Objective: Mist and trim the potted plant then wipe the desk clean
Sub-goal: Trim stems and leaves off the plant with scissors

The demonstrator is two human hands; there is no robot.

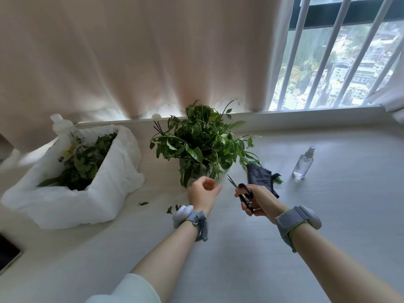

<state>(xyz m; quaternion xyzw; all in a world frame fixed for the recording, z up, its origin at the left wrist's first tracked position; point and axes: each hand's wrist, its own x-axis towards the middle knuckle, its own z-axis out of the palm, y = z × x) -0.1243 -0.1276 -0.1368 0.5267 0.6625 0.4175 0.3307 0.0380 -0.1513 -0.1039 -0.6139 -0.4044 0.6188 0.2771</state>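
The potted plant [203,141] is sitting at the middle of the desk [328,215], close to the window sill. Its glossy green leaves are spreading wide and drooping over a pale pot [197,169], and one thin stem is arching up at the back. The left grip [202,193] is hovering just in front of the pot, fingers loosely curled with nothing seen in them. The right grip [258,200] is grasping black scissors [242,193], whose blades are standing slightly apart and pointing up toward the plant. A dark cloth [261,178] is lying right of the pot, partly under hanging leaves. A clear spray bottle [303,162] is standing upright further right. At the left, a white bag [72,193] is holding cut leaves. Small leaf bits [143,203] are lying on the desk near the left wrist.
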